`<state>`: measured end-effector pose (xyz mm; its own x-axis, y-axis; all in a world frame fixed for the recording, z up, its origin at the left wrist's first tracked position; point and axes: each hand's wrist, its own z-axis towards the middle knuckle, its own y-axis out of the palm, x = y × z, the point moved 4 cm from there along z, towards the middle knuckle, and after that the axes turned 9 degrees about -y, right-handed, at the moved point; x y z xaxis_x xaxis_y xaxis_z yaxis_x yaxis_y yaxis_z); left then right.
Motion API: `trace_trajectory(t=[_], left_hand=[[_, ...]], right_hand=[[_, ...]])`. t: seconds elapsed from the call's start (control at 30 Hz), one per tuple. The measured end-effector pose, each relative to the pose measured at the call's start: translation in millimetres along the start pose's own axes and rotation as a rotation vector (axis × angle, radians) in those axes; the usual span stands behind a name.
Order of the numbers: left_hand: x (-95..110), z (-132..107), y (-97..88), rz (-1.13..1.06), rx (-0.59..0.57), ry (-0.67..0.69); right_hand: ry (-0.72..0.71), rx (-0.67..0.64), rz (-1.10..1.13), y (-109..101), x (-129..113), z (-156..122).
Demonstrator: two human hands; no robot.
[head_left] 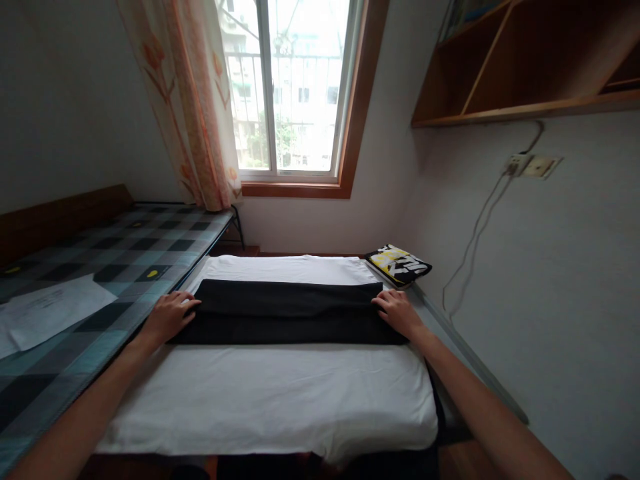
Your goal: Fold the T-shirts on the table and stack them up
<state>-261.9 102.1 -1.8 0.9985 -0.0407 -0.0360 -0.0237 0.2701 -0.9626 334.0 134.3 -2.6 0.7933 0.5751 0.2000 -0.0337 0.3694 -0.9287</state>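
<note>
black cloth (290, 320): lies left to right across the white cloth (280, 393), whose flat surface likely keeps it even | left hand (173, 312), right hand (399, 311): fingertips at opposite ends, seemingly to keep it straight; pinching or merely pressing, cannot tell | printed bundle (399, 265): far right

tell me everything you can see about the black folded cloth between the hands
The black folded cloth looks like plain, matte woven fabric, laid flat in a wide strip with an apparent layer edge or crease running lengthwise. It lies crosswise on a large white cloth, which shows beyond its far and near edges. The fingers of the bare left hand and bare right hand touch its opposite ends; how firmly is unclear.
</note>
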Motion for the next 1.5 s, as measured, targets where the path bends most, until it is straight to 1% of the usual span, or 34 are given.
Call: trace_trajectory(t=[0.07, 0.13, 0.3, 0.37, 0.43, 0.47, 0.53, 0.6, 0.67, 0.73, 0.77, 0.83, 0.9, 0.97, 1.03, 1.13, 1.2, 1.23, 1.3, 1.37, 1.43, 1.5], left_hand=[[7.5, 0.2, 1.1, 0.007, -0.018, 0.025], [12.2, -0.9, 0.3, 0.017, -0.03, 0.02], [20.4, -8.5, -8.0, 0.025, -0.107, 0.039], [27.9, -6.9, -14.1, 0.009, -0.078, 0.032], [42.4, 0.2, -19.9, -0.034, -0.008, 0.012], [53.3, 5.5, -21.3, -0.068, 0.021, 0.009], [82.2, 18.2, -19.3, -0.15, 0.044, 0.014], [119.2, 30.6, -10.7, -0.238, 0.018, 0.062], [158.5, 39.9, 2.3, -0.308, -0.012, 0.135], [192.0, 44.8, 17.5, -0.326, -0.046, 0.191], [204.2, 46.0, 25.5, -0.314, -0.072, 0.188], [219.1, 46.2, 38.8, -0.28, -0.118, 0.158], [223.2, 44.8, 46.5, -0.252, -0.145, 0.12], [221.4, 43.0, 49.4, -0.238, -0.156, 0.094], [218.1, 42.0, 49.8, -0.231, -0.163, 0.078], [216.4, 41.7, 50.0, -0.224, -0.17, 0.072], [217.2, 41.9, 50.6, -0.229, -0.172, 0.068], [217.7, 42.0, 50.9, -0.234, -0.172, 0.067], [216.9, 42.8, 51.4, -0.245, -0.172, 0.062], [211.5, 44.6, 52.0, -0.249, -0.178, 0.038], [198.9, 47.6, 52.6, -0.24, -0.188, -0.015], [178.2, 51.3, 53.3, -0.217, -0.2, -0.089]], right_hand=[[-0.006, -0.001, -0.019, -1.9, -3.0, 1.1], [-0.004, 0.007, -0.028, -3.2, -4.2, -0.6], [-0.021, -0.016, 0.021, -4.4, -5.4, -6.1], [0.017, 0.021, 0.053, -7.0, -8.8, 0.6], [0.069, 0.083, 0.097, -9.4, -18.0, 16.3], [0.084, 0.109, 0.126, -9.3, -25.5, 27.2], [0.091, 0.126, 0.194, -5.3, -46.0, 52.7], [0.087, 0.091, 0.249, 4.1, -70.6, 78.8], [0.086, 0.022, 0.278, 16.9, -94.7, 100.1], [0.091, -0.06, 0.297, 30.4, -113.7, 113.7], [0.093, -0.096, 0.303, 36.3, -120.2, 117.3], [0.092, -0.145, 0.308, 45.0, -126.1, 118.8], [0.088, -0.169, 0.302, 49.5, -121.1, 113.6], [0.099, -0.192, 0.289, 52.0, -104.9, 102.3], [0.152, -0.222, 0.261, 54.5, -79.0, 85.4], [0.312, -0.253, 0.189, 59.2, -33.4, 53.8], [0.384, -0.231, 0.142, 61.4, -10.7, 35.3], [0.401, -0.212, 0.124, 62.2, -3.5, 28.4], [0.409, -0.18, 0.098, 63.5, 3.3, 20.2], [0.404, -0.169, 0.09, 64.7, 3.4, 18.0], [0.403, -0.17, 0.089, 65.3, 1.4, 18.5], [0.4, -0.172, 0.09, 64.9, 0.0, 19.2]])
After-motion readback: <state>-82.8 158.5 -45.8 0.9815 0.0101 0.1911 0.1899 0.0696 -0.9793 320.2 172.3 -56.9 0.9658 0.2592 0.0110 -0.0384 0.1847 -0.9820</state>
